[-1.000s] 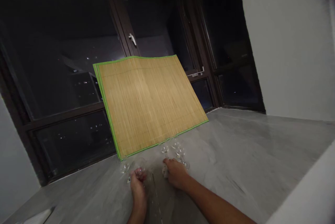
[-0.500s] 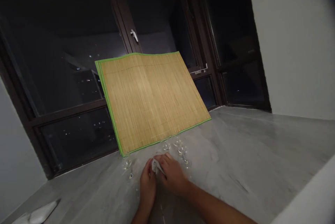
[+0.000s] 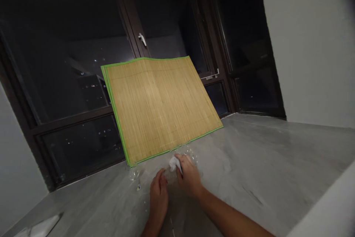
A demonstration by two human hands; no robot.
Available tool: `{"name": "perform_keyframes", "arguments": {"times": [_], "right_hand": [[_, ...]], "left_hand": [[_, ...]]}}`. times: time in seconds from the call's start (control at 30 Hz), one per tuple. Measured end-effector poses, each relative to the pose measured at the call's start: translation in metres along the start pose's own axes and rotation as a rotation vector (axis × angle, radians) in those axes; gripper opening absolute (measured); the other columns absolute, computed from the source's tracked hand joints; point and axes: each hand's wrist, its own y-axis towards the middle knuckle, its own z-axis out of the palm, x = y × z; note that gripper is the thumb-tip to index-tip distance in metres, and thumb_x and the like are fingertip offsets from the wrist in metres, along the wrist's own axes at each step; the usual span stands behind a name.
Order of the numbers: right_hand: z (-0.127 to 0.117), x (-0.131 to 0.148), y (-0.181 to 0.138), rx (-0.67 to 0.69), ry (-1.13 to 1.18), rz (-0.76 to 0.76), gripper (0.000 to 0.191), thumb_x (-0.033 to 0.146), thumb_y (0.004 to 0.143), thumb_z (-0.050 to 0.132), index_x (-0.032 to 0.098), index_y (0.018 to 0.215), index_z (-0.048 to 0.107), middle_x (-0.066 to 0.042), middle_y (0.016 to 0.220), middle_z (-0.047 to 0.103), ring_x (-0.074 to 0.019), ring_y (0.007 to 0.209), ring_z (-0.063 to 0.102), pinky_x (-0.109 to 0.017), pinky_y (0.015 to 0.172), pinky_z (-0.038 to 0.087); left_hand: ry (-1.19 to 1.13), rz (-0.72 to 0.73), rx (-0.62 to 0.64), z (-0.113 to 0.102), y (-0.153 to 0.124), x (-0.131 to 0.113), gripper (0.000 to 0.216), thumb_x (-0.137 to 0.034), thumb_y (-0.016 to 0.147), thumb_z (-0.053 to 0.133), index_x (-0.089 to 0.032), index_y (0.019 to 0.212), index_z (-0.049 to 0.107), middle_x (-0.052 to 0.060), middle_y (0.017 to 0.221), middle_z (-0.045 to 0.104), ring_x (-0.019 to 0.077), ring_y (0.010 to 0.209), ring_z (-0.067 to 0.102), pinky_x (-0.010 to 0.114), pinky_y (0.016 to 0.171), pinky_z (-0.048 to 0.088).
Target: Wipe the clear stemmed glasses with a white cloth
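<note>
White wad point(image 3: 174, 163), crumpled, in right fingers point(image 3: 184, 161)

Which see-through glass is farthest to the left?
The clear glass near the lower left corner of the mat, left of the left hand; the other glasses I can make out are farther right, near the right hand.

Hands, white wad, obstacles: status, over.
Right hand gripping white wad. Left hand curled alongside, grip unclear. Clear glassware close by, both sides.
</note>
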Motion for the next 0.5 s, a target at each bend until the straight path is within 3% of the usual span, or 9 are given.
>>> {"name": "perform_keyframes", "arguments": {"times": [0.2, 0.27, 0.33, 0.4, 0.5], "right_hand": [[-0.008, 0.014, -0.003, 0.144, 0.157, -0.091, 0.053, 0.013, 0.083, 0.049, 0.018, 0.135, 0.047, -0.011, 0.115, 0.066, -0.0231, 0.105, 0.06, -0.037, 0.092, 0.05], [-0.013, 0.018, 0.002, 0.132, 0.193, -0.154, 0.055, 0.012, 0.082, 0.048, 0.02, 0.136, 0.045, -0.009, 0.113, 0.066, -0.0216, 0.102, 0.061, -0.036, 0.089, 0.051], [-0.022, 0.016, 0.01, 0.005, 0.2, -0.239, 0.055, 0.011, 0.082, 0.047, 0.022, 0.136, 0.043, -0.008, 0.112, 0.066, -0.0211, 0.101, 0.061, -0.037, 0.086, 0.052], [-0.037, 0.004, 0.021, -0.224, 0.177, -0.291, 0.055, 0.011, 0.083, 0.047, 0.024, 0.136, 0.041, -0.008, 0.111, 0.064, -0.0215, 0.102, 0.06, -0.039, 0.086, 0.053], [-0.068, -0.031, 0.033, -0.545, 0.072, -0.205, 0.049, 0.012, 0.083, 0.049, 0.024, 0.131, 0.043, -0.009, 0.111, 0.062, -0.0229, 0.102, 0.06, -0.044, 0.089, 0.05]], "left_hand": [[-0.034, 0.002, -0.023, -0.003, -0.002, -0.012, 0.053, -0.059, 0.087, 0.046, -0.018, 0.118, 0.063, 0.011, 0.128, 0.063, 0.0269, 0.123, 0.054, 0.043, 0.111, 0.036], [-0.099, -0.02, -0.012, -0.003, -0.004, -0.019, 0.055, -0.062, 0.086, 0.047, -0.02, 0.117, 0.062, 0.01, 0.126, 0.064, 0.0267, 0.119, 0.056, 0.042, 0.108, 0.039], [-0.182, -0.085, -0.013, 0.0, -0.006, -0.023, 0.058, -0.066, 0.086, 0.046, -0.021, 0.121, 0.06, 0.009, 0.116, 0.068, 0.0254, 0.109, 0.061, 0.041, 0.101, 0.045], [-0.272, -0.171, -0.027, 0.006, -0.009, -0.024, 0.064, -0.07, 0.084, 0.045, -0.021, 0.123, 0.057, 0.007, 0.101, 0.07, 0.0233, 0.095, 0.064, 0.038, 0.09, 0.05], [-0.397, -0.259, -0.058, 0.021, -0.012, -0.021, 0.07, -0.072, 0.08, 0.05, -0.022, 0.128, 0.05, 0.006, 0.098, 0.068, 0.0214, 0.09, 0.065, 0.034, 0.082, 0.051]]}}
